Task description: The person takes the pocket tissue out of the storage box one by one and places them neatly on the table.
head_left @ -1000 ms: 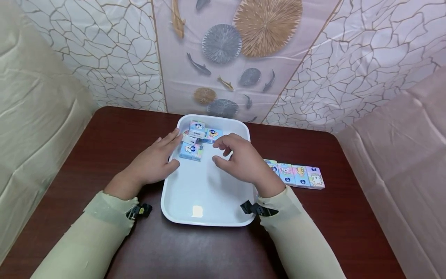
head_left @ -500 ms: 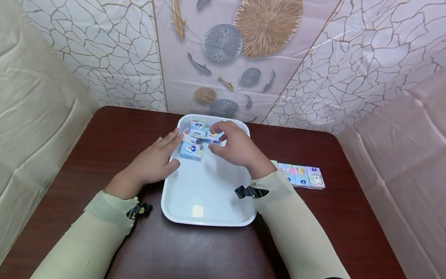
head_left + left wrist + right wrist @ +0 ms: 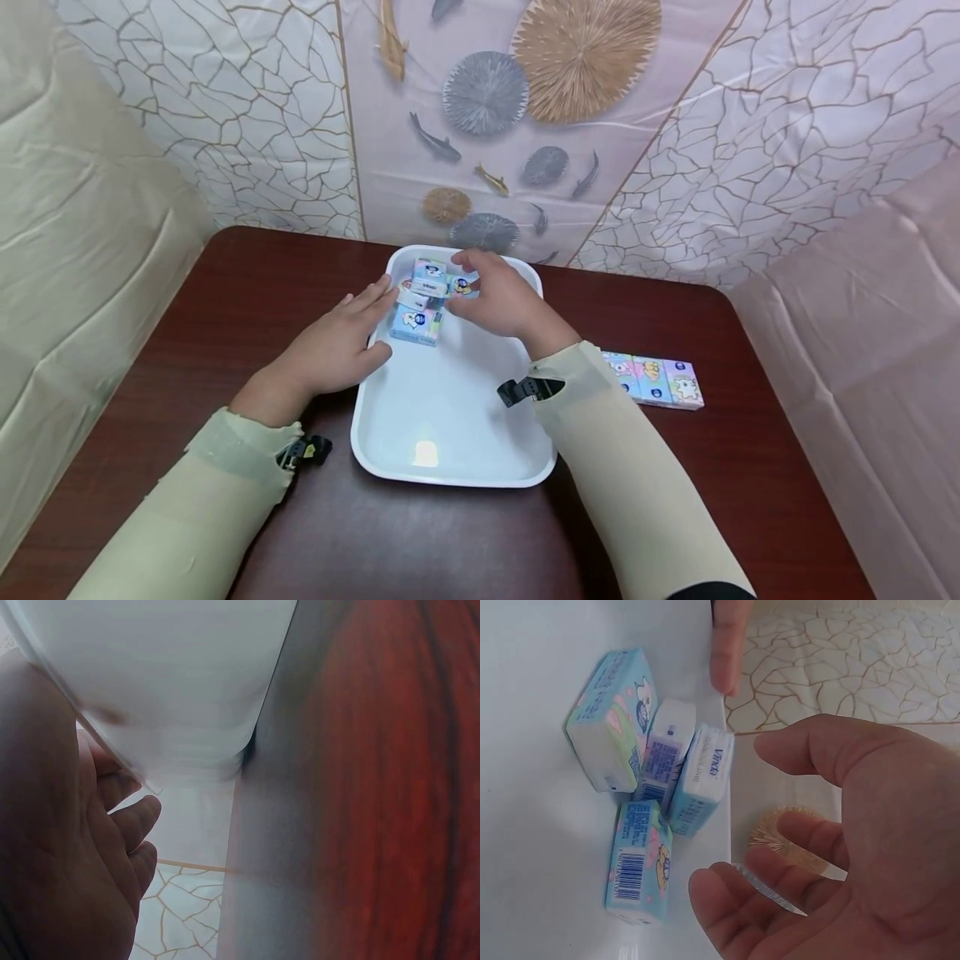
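Observation:
A white tray (image 3: 450, 408) lies on the table with several small tissue packs inside, near its far left corner. One pack (image 3: 430, 272) rests partly on the others, its white end marked Vinda; a blue pack (image 3: 417, 325) lies in front, and another pack (image 3: 459, 286) to the right. My left hand (image 3: 330, 350) rests along the tray's left rim, fingers extended; the left wrist view shows it beside the tray wall (image 3: 180, 690). Over the far part of the tray, my right hand (image 3: 502, 300) holds nothing, its thumb and bent fingers spread around the right-hand pack's near side.
To the right of the tray, a row of several tissue packs (image 3: 652, 379) lies side by side on the dark red-brown table (image 3: 720, 467), partly hidden by my right forearm. Patterned cloth (image 3: 262, 125) hangs behind the table.
My right hand has moved forward and slightly left over the tray, towards the right-hand tissue pack. The left hand stays at the rim, and the packs hold their places.

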The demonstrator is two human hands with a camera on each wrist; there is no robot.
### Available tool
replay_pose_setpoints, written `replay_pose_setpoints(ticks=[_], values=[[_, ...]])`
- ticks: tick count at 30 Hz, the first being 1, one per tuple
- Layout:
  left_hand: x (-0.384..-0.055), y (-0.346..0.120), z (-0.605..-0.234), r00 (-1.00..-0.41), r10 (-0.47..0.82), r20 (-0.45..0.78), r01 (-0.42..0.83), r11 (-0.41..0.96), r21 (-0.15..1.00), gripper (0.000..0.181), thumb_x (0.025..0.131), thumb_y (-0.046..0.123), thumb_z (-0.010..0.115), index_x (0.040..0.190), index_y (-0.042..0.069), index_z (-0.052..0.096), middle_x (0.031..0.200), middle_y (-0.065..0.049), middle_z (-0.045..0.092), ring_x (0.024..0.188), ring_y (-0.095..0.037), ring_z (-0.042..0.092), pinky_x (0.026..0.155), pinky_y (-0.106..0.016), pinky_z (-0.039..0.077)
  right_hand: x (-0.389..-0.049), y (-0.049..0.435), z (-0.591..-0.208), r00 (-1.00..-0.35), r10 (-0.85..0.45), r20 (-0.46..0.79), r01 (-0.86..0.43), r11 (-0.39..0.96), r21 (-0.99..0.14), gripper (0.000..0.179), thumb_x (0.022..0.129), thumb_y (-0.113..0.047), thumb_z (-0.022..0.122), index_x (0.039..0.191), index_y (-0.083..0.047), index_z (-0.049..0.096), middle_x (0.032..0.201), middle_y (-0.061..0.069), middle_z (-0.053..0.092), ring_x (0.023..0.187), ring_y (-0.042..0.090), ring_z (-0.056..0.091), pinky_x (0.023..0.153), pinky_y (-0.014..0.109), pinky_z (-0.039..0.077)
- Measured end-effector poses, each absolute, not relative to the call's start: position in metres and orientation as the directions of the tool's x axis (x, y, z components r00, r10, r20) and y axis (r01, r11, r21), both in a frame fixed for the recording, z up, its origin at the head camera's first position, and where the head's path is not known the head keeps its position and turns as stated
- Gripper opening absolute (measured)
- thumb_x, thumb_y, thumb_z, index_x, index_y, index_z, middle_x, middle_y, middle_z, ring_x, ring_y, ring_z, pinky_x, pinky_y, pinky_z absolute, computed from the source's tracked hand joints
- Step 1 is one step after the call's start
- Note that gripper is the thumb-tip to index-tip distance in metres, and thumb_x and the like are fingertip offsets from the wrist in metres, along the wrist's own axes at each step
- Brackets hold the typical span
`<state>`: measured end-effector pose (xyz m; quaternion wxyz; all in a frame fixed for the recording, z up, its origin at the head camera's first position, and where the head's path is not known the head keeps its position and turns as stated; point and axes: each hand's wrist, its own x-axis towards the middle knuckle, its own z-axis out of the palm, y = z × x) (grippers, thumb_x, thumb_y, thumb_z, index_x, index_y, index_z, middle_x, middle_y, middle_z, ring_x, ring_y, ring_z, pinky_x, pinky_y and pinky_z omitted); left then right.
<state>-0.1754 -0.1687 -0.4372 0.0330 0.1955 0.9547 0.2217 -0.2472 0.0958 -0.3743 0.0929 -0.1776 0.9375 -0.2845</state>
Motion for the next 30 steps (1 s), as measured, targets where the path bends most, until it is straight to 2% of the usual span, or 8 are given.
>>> replay_pose_setpoints(ticks=[12,19,30], values=[[-0.176,-0.167,-0.438,-0.919,0.393,0.023,0.363,0.823,0.438,0.078,0.102,0.038,0.050,0.170,0.019,0.017,0.179,0.003,0.004,0.164,-0.026,0.017,0.133,-0.055,0.015,-0.265,0.084,-0.385,-0.910,-0.398,-0.115,-0.276,0.789,-0.548,0.072,0.092,-0.037,0.078,0.156,-0.019,0.049,0.159,0.005,0.048,0.127,0.027,0.062,0.107,0.047,0.055],[-0.176,-0.167,-0.439,-0.918,0.396,0.031,0.369,0.821,0.437,0.078,0.102,0.037,0.050,0.170,0.019,0.017,0.179,0.003,0.004,0.164,-0.026,0.018,0.133,-0.055,0.016,-0.273,0.079,-0.394,-0.915,-0.372,-0.157,-0.246,0.821,-0.515,0.075,0.093,-0.043,0.076,0.159,-0.024,0.045,0.167,0.002,0.041,0.142,0.021,0.050,0.119,0.048,0.045],[-0.177,-0.169,-0.438,-0.915,0.402,0.030,0.374,0.819,0.435,0.078,0.102,0.037,0.050,0.170,0.018,0.017,0.179,0.002,0.004,0.164,-0.025,0.017,0.133,-0.055,0.015,-0.279,0.074,-0.405,-0.919,-0.356,-0.169,-0.202,0.795,-0.572,0.082,0.094,-0.042,0.075,0.164,-0.022,0.038,0.165,0.003,0.043,0.136,0.021,0.054,0.117,0.045,0.046]])
